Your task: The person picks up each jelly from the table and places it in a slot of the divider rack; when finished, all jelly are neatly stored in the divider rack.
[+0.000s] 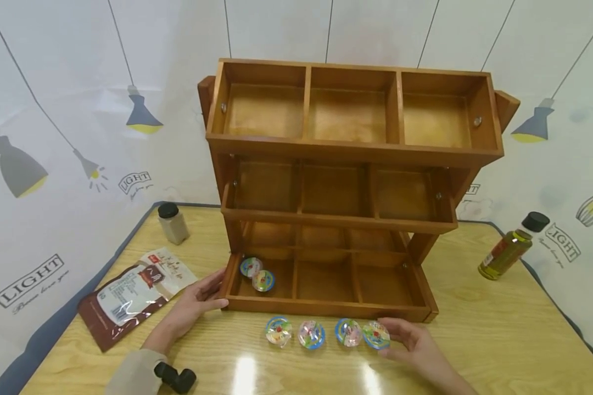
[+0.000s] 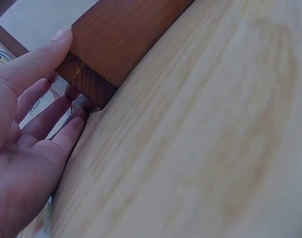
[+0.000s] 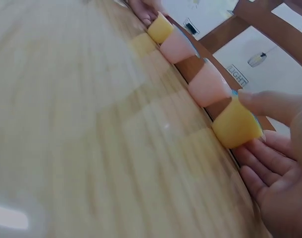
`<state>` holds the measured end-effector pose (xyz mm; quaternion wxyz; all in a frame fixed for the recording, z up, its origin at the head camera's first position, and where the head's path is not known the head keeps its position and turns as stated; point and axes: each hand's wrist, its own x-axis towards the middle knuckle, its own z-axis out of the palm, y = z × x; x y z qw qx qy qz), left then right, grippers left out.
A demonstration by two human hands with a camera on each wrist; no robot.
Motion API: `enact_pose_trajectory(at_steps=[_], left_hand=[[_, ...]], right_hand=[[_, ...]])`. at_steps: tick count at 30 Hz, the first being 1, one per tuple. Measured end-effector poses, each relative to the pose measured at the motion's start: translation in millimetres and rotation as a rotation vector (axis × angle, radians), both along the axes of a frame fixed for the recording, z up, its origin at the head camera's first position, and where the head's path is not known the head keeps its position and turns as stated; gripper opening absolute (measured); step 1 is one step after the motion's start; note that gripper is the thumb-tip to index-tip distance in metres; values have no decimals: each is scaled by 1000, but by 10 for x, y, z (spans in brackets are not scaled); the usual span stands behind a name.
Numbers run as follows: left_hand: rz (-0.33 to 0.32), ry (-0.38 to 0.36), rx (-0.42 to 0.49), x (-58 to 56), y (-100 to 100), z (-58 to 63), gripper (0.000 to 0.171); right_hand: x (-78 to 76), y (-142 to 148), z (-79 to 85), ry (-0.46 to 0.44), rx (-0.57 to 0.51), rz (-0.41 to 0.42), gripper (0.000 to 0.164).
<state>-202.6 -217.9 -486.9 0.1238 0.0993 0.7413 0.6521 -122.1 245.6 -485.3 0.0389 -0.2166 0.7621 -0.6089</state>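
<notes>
Pale wood-grain worktop (image 1: 504, 318): the right hand (image 1: 417, 346), grip pinching a yellow plastic cup (image 3: 234, 125); left hand (image 1: 194, 302), grip spread, touching a tiered brown wooden rack (image 1: 351, 151).

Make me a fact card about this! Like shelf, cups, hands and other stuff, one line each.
Shelf: brown wood, three levels
Cups on table: four, in a row before the shelf
Cups in shelf: two, bottom level, front left compartment
Left grip: on the shelf's bottom left corner
Right grip: holds the rightmost cup
Left side: bag, jar
Right side: bottle
</notes>
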Motion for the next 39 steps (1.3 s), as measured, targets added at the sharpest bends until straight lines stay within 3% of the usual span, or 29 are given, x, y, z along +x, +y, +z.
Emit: enact_pose_trajectory(at_steps=[8,16,21,24,30,35,39], left_hand=[[-2,4,2,-14,14,-24,73],[-8,-1,0,-26,40,-27,73],[-10,4,-4,-27,45,-24,73],[-9,4,-5,-27,48,-22,73],[-4,6,-1,-18,37,-11,74],[-2,7,4,-2,5,-14,74],[-3,5,7,2,-2,-13,74]], right_hand=[[41,-70,38,54,94,-114,47],[98,-119,184,5,204,-233,48],[8,-187,412,152,135,-176,46],[-114,-265,561,171,93,-130,45],[-546,-552,775,-45,143,-144,49],[-930,-859,738,-143,227,-185,50],[-1137,-1053,620,-142,330,-219,50]])
